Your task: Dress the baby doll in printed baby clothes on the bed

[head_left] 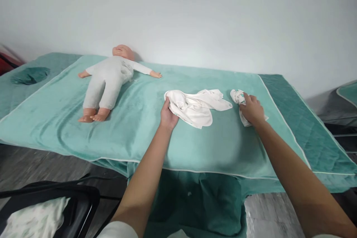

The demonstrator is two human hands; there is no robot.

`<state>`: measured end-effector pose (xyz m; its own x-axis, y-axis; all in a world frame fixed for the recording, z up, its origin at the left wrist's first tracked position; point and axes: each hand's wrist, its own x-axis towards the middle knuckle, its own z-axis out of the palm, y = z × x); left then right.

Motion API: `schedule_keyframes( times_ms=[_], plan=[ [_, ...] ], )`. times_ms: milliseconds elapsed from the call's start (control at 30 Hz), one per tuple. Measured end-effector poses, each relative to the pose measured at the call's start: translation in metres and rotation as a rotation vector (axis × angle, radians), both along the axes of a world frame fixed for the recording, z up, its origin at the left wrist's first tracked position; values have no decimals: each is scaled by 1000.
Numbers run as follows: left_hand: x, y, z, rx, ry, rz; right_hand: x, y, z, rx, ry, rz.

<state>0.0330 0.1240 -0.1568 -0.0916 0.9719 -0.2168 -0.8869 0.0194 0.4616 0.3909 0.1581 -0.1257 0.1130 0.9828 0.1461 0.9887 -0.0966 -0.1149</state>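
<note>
A crumpled white baby garment [196, 109] lies on the green bed cover in front of me. My left hand [169, 117] grips its left end, with the thumb on top and the other fingers mostly hidden underneath. To the right, a smaller bunched white cloth piece with a green print [237, 96] sits under my right hand [252, 110]. The fingers of that hand are curled onto the cloth, which sticks out on both sides of the hand. A gap of bare cover separates the two pieces.
A baby doll [107, 76] with a white cloth body lies on its back at the left, arms spread. The green massage bed [212, 156] has a face hole [30, 76] at its left end. A black chair [80, 200] holding a printed cloth [36, 217] stands at lower left.
</note>
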Motion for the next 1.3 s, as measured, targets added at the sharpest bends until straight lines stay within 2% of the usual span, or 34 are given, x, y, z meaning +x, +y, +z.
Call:
schedule_keyframes(
  times_ms=[167, 333, 467, 567, 767, 967, 1100, 1167, 1233, 1300],
  plan=[
    [-2, 0, 0, 46, -9, 14, 35, -1, -10, -20, -5, -103],
    [-3, 0, -1, 47, -14, -8, 72, -19, -3, -43, -62, -146],
    [-3, 0, -1, 28, -12, -14, 88, -32, 4, -88, -32, -135],
    [-2, -1, 1, 12, -26, -17, 87, -40, 0, -66, -22, -83],
    [-2, -4, 3, 44, -35, -42, 73, -50, -20, 29, -42, -48],
    [-1, -6, 0, 52, 18, -13, 86, -53, -22, 80, 115, -64],
    [-2, -4, 0, 56, 134, 43, 90, -62, -15, 91, 177, -27],
    [-5, -1, 5, 35, 236, 86, 84, -65, -7, 134, 179, -25],
    [-8, 2, 16, 23, 356, 127, 70, -66, 4, 193, 185, -10],
    [-10, 1, 36, 66, 483, 128, 45, -65, 18, 240, 225, 34]
  ],
)
